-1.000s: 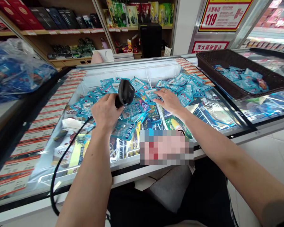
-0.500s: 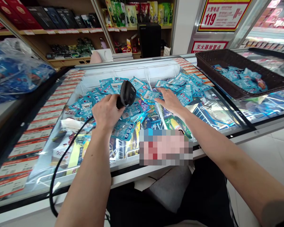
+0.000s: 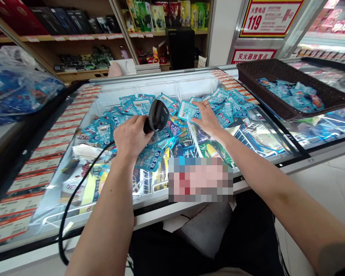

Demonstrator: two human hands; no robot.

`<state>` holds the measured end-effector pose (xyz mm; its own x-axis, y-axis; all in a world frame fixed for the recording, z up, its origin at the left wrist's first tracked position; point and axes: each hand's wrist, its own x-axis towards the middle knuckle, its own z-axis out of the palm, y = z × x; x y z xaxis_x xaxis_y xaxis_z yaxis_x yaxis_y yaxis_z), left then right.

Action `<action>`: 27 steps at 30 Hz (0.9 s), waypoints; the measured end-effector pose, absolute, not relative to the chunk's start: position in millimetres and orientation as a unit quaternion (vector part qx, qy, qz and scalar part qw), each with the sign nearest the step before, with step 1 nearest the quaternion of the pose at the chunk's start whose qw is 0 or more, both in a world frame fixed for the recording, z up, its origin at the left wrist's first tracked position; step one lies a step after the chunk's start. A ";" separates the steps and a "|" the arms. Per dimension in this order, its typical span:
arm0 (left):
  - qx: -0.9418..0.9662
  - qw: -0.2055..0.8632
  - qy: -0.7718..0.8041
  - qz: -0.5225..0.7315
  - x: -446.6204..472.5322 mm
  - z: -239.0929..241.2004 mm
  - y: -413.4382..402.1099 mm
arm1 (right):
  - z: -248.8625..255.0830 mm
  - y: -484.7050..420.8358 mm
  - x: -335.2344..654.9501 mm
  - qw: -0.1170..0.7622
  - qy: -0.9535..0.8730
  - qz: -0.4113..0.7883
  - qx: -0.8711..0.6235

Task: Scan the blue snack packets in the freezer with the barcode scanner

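Note:
My left hand (image 3: 132, 136) is wrapped round the handle of a black barcode scanner (image 3: 158, 115), whose head points to the right. A black cable (image 3: 70, 207) trails from it down past my forearm. Between the thumb and fingers of my right hand (image 3: 207, 119) is a blue snack packet (image 3: 187, 111), tilted up with its white barcode label showing. Many similar blue packets (image 3: 149, 157) lie heaped around both hands, on top of the glass-sided freezer chest (image 3: 161, 214). Through the glass, other colourful packages and white wire dividers (image 3: 194, 142) show.
A brown woven basket (image 3: 276, 69) holding more blue packets stands at the right. On the left sits a clear plastic bag (image 3: 23, 84) of blue packets. Price labels (image 3: 46, 168) line the chest's left side. Shelves with boxed goods (image 3: 74, 38) stand behind.
My right hand has closed on a blue packet and raised it, turning its barcode side towards the scanner. The scanner in my left hand has shifted slightly right and tilted.

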<state>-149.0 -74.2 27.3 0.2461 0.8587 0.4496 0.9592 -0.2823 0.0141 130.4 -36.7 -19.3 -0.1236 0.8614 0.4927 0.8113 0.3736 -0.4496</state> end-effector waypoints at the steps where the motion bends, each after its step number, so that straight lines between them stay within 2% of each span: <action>1: -0.779 0.135 -0.583 -0.186 -148.4 27.6 -74.6 | -19.2 -36.4 131.2 0.361 -0.747 0.038 -0.557; 12: -0.819 0.148 -0.535 -0.147 -142.6 29.3 -78.4 | -17.4 -37.8 132.6 0.382 -0.745 0.044 -0.545; 27: -0.865 0.111 -0.475 -0.119 -139.7 25.1 -77.8 | -18.1 -40.7 130.3 0.378 -0.719 0.048 -0.581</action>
<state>-139.7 -77.8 25.1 0.5197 0.7960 0.3105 0.8485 -0.5234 -0.0782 130.3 -40.7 -18.1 -0.0391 0.8713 0.4891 0.7994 0.3210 -0.5078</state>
